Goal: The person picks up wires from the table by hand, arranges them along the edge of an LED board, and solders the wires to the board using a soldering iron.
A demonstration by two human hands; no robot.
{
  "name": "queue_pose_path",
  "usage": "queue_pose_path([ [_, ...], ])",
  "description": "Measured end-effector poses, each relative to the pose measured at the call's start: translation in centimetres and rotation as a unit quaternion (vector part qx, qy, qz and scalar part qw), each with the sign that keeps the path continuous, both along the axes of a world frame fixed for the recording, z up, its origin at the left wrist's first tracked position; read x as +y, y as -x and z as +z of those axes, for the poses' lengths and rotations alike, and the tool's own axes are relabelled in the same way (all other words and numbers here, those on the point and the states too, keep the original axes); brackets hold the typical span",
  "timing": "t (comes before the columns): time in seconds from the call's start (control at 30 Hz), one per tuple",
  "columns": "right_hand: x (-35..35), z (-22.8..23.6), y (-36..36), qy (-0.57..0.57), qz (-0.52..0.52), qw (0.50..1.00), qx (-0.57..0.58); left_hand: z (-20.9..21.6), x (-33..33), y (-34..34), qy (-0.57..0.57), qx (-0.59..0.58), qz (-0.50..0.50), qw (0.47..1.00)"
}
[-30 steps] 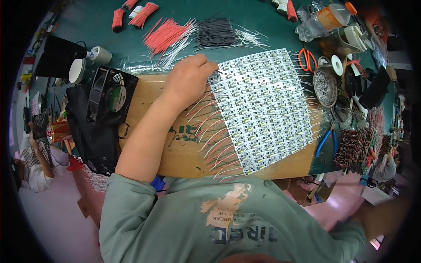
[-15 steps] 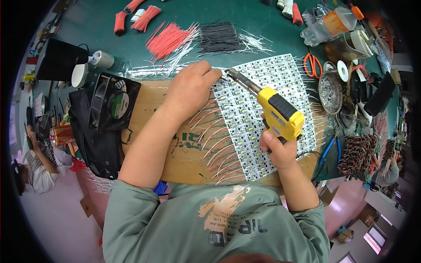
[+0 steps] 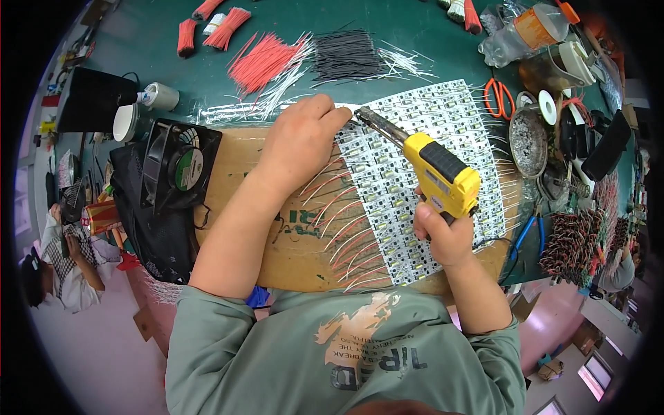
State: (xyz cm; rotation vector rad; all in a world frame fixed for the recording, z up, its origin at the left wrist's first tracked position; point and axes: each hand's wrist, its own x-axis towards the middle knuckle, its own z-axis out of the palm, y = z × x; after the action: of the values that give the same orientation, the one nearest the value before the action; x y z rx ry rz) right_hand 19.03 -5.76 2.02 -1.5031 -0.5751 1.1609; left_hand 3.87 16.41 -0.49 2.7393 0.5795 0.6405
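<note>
My right hand (image 3: 446, 235) is wrapped round the grip of a yellow and black soldering gun (image 3: 443, 176). Its metal tip points up and left, at the top left corner of a white panel of small circuit boards (image 3: 415, 207). Close to that tip, the thumb and fingers of my left hand (image 3: 302, 135) are pinched together at the panel's corner. What they pinch is too small to make out. Red and white wires (image 3: 346, 235) stick out from the panel's left edge, over a brown cardboard sheet (image 3: 290, 256) under the panel.
Beyond the panel lie loose red wires (image 3: 261, 63), black wires (image 3: 346, 55) and white wires (image 3: 404, 62). A black fan (image 3: 181, 166) stands at left. Orange-handled scissors (image 3: 498, 98), a metal dish (image 3: 528, 144), blue-handled pliers (image 3: 531, 235) and bundled wires (image 3: 570, 242) lie at right. Another person (image 3: 69, 263) sits far left.
The view has shifted slightly. My hands and the soldering gun keep almost the same place at the panel's corner. At far left, the other person's arms have moved.
</note>
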Motion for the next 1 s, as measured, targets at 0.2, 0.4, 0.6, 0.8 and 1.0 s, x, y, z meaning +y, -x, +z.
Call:
queue_pose_path([
  [0.2,0.1,0.0,0.1,-0.011,-0.011,1.0,-0.008,-0.1,0.1,-0.1,-0.004,-0.009,0.004,1.0],
  [0.4,0.0,-0.1,0.0,-0.005,0.004,1.0,-0.013,0.0,0.1,-0.1,-0.008,-0.007,0.007,1.0],
  [0.6,-0.4,-0.2,0.1,-0.029,-0.015,0.999,0.008,0.2,0.1,-0.1,0.006,-0.002,-0.001,1.0],
  [0.8,-0.8,0.3,-0.4,-0.047,-0.001,0.998,0.041,-0.1,0.0,0.1,0.003,-0.005,-0.002,1.0],
  [1.0,-2.0,1.9,0.6,-0.062,0.009,0.99,0.129,1.0,-0.2,0.2,-0.036,-0.058,-0.014,0.998],
])
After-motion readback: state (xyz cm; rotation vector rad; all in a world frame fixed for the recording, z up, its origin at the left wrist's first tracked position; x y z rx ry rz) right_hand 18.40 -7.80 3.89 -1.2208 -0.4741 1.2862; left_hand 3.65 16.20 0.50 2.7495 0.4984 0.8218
